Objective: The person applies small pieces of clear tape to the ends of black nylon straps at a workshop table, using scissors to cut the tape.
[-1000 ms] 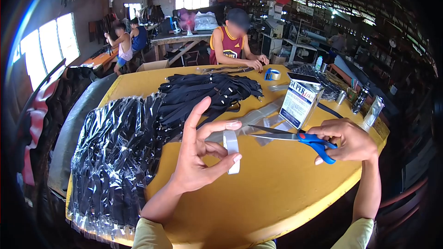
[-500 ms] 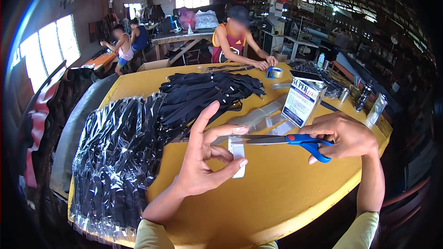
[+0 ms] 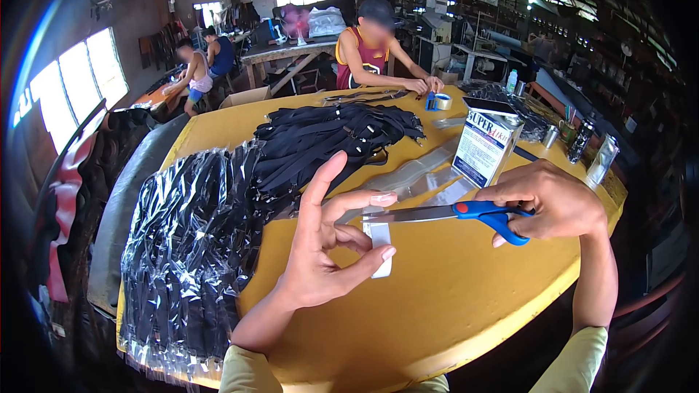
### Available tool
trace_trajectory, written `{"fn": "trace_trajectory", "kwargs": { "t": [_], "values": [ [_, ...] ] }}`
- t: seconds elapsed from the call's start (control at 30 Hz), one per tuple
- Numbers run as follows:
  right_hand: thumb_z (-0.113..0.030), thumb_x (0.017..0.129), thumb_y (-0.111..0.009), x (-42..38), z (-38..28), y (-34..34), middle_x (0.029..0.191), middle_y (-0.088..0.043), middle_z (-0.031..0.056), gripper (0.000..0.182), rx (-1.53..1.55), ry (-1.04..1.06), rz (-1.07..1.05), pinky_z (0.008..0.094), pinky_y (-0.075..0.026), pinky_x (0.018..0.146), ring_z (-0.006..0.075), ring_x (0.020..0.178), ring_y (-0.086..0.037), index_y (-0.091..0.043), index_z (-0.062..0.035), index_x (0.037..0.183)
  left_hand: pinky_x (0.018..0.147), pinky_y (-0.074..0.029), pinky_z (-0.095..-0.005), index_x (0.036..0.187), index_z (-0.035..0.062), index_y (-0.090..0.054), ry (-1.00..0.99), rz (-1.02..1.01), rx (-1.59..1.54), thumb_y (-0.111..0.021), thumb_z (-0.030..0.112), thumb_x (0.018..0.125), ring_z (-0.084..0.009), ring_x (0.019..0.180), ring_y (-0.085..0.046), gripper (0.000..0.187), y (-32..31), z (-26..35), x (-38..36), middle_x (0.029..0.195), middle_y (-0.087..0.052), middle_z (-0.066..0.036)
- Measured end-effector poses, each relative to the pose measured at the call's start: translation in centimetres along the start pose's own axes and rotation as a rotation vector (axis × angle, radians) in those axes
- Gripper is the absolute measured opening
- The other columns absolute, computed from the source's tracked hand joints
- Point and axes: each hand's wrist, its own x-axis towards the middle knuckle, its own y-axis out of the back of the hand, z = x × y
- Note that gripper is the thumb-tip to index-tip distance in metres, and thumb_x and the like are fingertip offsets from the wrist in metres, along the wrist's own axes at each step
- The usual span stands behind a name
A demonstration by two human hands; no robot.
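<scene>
My left hand (image 3: 309, 258) is closed on a small white strip (image 3: 380, 251), its middle finger and thumb at the strip's edges and the index finger raised. A pair of blue-handled scissors (image 3: 480, 209) is in my right hand (image 3: 557, 200), the thumb and fingers at its handles. The blades point left and look closed together. Their tips lie across the top end of the strip, just below a left fingertip. Both hands are over the yellow table (image 3: 437, 306).
Black straps in clear plastic (image 3: 189, 262) cover the table's left side, with loose black straps (image 3: 335, 138) behind. A contact cement can (image 3: 484, 145) stands beyond my right hand. Across the table a person (image 3: 368, 51) works near a tape dispenser (image 3: 437, 102). Metal containers stand at right.
The whole view has shifted slightly, with the table and both hands a little further right. The scissors and strip keep nearly the same position relative to each other.
</scene>
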Motion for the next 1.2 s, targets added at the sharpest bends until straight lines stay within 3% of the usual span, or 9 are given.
{"fn": "trace_trajectory", "kwargs": {
  "t": [0.37, 0.4, 0.43, 0.67, 0.77, 1.0, 1.13, 1.17, 1.2],
  "values": [
    [0.0, 0.068, -0.074, 0.3, 1.3, -1.7, 0.089, -0.072, 0.0118, 0.051, 0.063, 0.032, 0.074, 0.0297, -0.052, 0.062, 0.0191, 0.071, -0.068, -0.068, -0.0015, 0.118, 0.07, -0.061, -0.0261, 0.155, 0.0119, -0.001, -0.013, 0.022, -0.009, -0.066, -0.018, 0.079, -0.0217, 0.093, -0.07, 0.104, 0.2, 0.0, 0.2, 0.139, -0.049, -0.023],
    [0.0, 0.068, -0.075, 0.4, 1.7, -2.0, 0.089, -0.072, 0.0118, 0.051, 0.062, 0.036, 0.071, 0.0302, -0.052, 0.063, 0.0197, 0.071, -0.068, -0.068, -0.0014, 0.118, 0.07, -0.06, -0.026, 0.155, 0.012, -0.001, -0.01, 0.043, 0.002, -0.066, -0.018, 0.079, -0.0216, 0.094, -0.07, 0.105, 0.2, 0.1, 0.3, 0.142, -0.045, -0.023],
    [-0.007, 0.067, -0.086, 0.6, 2.5, -2.6, 0.081, -0.068, 0.0048, 0.054, 0.067, 0.069, 0.104, 0.0264, -0.046, 0.054, 0.0128, 0.067, -0.061, -0.07, -0.0068, 0.118, 0.07, -0.06, -0.0259, 0.155, 0.0121, -0.001, -0.003, 0.063, 0.011, -0.066, -0.019, 0.078, -0.0216, 0.096, -0.069, 0.106, 0.1, 0.2, 0.3, 0.145, -0.042, -0.024],
    [-0.011, 0.066, -0.088, 0.7, 3.3, -3.4, 0.086, -0.068, 0.0069, 0.058, 0.071, 0.165, 0.116, 0.0265, -0.049, 0.057, 0.0132, 0.071, -0.062, -0.069, -0.0068, 0.12, 0.068, -0.059, -0.0245, 0.155, 0.0123, 0.0, -0.048, 0.047, 0.07, -0.067, -0.02, 0.076, -0.0199, 0.099, -0.068, 0.109, 0.3, 0.1, 0.7, 0.153, -0.027, -0.027],
    [-0.009, 0.07, -0.082, 0.4, 3.3, -3.9, 0.095, -0.07, 0.0111, 0.053, 0.194, 0.047, 0.081, 0.0307, -0.052, 0.069, 0.0184, 0.079, -0.067, -0.067, -0.0005, 0.12, 0.066, -0.059, -0.0241, 0.156, 0.0134, 0.002, -0.031, 0.044, 0.083, -0.067, -0.021, 0.076, -0.0188, 0.099, -0.067, 0.111, 0.2, 0.2, 0.5, 0.155, -0.023, -0.028],
    [-0.018, 0.076, -0.084, 0.4, 7.1, -9.6, 0.075, -0.067, 0.0026, 0.051, 0.388, -0.171, 0.119, 0.025, -0.048, 0.064, 0.006, 0.068, -0.058, -0.065, -0.0066, 0.122, 0.065, -0.058, -0.0237, 0.156, 0.0151, 0.005, -0.058, 0.034, 0.085, -0.067, -0.021, 0.076, -0.0183, 0.087, -0.07, 0.113, 0.5, 0.4, 0.3, 0.156, -0.019, -0.028],
    [-0.029, 0.075, -0.075, 0.5, 8.5, -18.9, 0.08, -0.07, 0.0115, 0.036, -0.135, -0.3, 0.089, 0.0429, -0.052, 0.069, 0.0332, 0.078, -0.068, -0.063, -0.0088, 0.103, 0.064, -0.057, -0.0237, 0.156, 0.0137, 0.006, -0.123, 0.025, 0.16, -0.067, -0.02, 0.077, -0.018, 0.084, -0.07, 0.112, 0.2, 0.2, 0.2, 0.156, -0.02, -0.028],
    [-0.029, 0.073, -0.075, 0.4, 9.1, -20.8, 0.081, -0.07, 0.0126, 0.034, -0.208, -0.304, 0.1, 0.0461, -0.051, 0.071, 0.0373, 0.082, -0.067, -0.063, -0.0092, 0.097, 0.068, -0.059, -0.0233, 0.155, 0.0133, 0.007, -0.141, -0.003, 0.226, -0.071, -0.019, 0.073, -0.0271, 0.118, -0.06, 0.118, 0.2, -0.3, 0.1, 0.153, -0.02, -0.034],
    [-0.029, 0.073, -0.075, 0.5, 9.3, -21.5, 0.081, -0.07, 0.0126, 0.034, -0.21, -0.302, 0.105, 0.0461, -0.051, 0.071, 0.0373, 0.082, -0.067, -0.063, -0.0092, 0.097, 0.069, -0.059, -0.0239, 0.155, 0.0122, 0.007, -0.173, -0.003, 0.294, -0.071, -0.018, 0.075, -0.0328, 0.13, -0.05, 0.116, -0.2, -0.3, 0.1, 0.152, -0.022, -0.035]
  ]
}}
